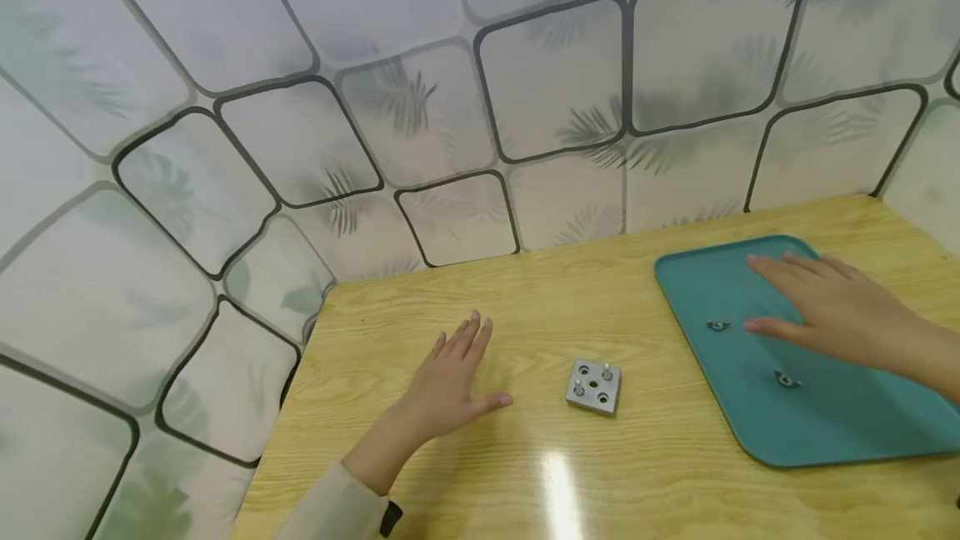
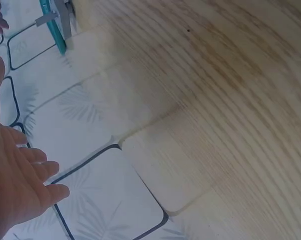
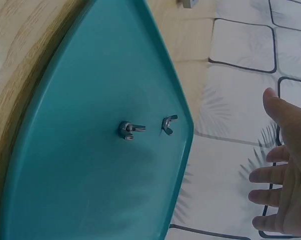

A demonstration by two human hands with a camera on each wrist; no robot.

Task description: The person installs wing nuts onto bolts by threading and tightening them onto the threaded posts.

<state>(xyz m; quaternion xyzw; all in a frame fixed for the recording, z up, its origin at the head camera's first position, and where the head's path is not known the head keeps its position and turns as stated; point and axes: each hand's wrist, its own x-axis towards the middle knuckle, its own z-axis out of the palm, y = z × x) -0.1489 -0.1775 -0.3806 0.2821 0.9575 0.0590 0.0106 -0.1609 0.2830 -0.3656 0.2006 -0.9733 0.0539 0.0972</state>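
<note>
A square grey metal block (image 1: 593, 387) lies on the wooden table, with two upright studs and several holes in its top. Left of it my left hand (image 1: 450, 382) hovers with fingers extended and thumb spread, holding nothing. Above the teal tray (image 1: 757, 432) on the right, my right hand (image 1: 847, 315) is held out flat, also without anything in it. Two wing nuts lie apart on the tray: one wing nut (image 1: 717, 325) near its left edge, the other wing nut (image 1: 787, 379) closer to me. Both show in the right wrist view too, beside the right hand (image 3: 290, 175).
The wooden table (image 1: 390, 332) meets a patterned wall covering (image 1: 435, 123) at the back and left. A bright light reflection falls on the tabletop in front of the metal block. The tray has a low raised rim.
</note>
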